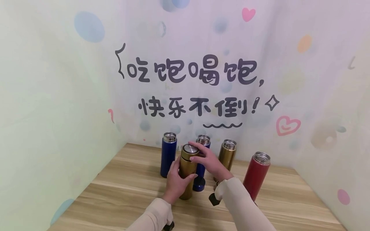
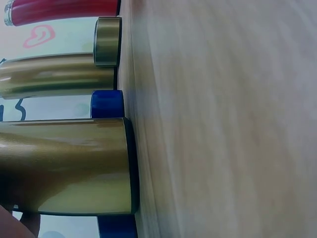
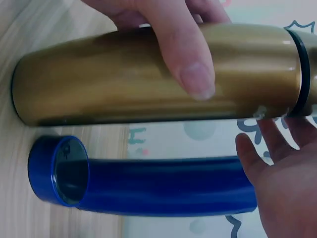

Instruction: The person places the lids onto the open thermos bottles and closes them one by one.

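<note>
Standing on the wooden table, the gold flask is held near the middle. The left hand wraps its fingers around the flask's body. The right hand curls over its silver lid. A blue cap lies just beside the flask's bottom. Behind stand two blue flasks, another gold flask and a red flask, all close together. Bare table shows in front and to the left.
</note>
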Available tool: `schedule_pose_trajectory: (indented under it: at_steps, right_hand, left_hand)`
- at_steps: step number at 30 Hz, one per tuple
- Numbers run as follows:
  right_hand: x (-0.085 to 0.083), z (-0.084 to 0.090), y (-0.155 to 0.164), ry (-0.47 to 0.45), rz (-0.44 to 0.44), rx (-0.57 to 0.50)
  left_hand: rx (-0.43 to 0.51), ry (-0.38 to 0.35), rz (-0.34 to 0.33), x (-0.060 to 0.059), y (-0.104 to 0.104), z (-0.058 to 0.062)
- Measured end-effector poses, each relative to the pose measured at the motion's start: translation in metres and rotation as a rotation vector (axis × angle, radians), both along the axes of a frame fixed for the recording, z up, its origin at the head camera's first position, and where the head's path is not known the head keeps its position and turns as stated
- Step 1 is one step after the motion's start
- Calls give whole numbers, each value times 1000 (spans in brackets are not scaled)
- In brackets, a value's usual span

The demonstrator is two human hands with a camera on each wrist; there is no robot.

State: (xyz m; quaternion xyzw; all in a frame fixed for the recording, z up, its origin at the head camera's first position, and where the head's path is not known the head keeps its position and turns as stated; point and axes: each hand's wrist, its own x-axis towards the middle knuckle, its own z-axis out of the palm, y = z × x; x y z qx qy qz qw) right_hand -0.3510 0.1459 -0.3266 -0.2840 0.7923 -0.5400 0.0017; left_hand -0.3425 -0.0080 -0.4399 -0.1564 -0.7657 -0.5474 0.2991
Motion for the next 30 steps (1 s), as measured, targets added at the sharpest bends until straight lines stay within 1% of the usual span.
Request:
schedule_pose_trajectory:
  at_steps: [2,5,10,13,16,20,25,27,30]
  right_hand:
    - [-1,1,2,13,21,15]
    - [-2,2,5,46,1,61]
    - [-3,0,5,110,-89,117]
    - [-2,-4,2,153,-144,113]
    - [-1,-8,-3,218,-198,96]
    - [3,-14,-11,325,-282,86]
    - [7,-21,-22,442,-413,99]
    - [8,-23,-27,500,-472,118]
    - [10,-24,-34,582,-570,186]
  left_hand:
    - [-3,8,-2,0,0,0]
    - [-2,24,-12,1,0,0]
    - [3,25,-22,2,0,0]
    - [6,25,-16,2,0,0]
    - [5,23,-13,1,0,0]
    - [5,17,-15,1,0,0]
    - [0,8,-11,2,0,-1]
    - [3,8,-11,2,0,-1]
    - [12,0,-12,1,-1,-1]
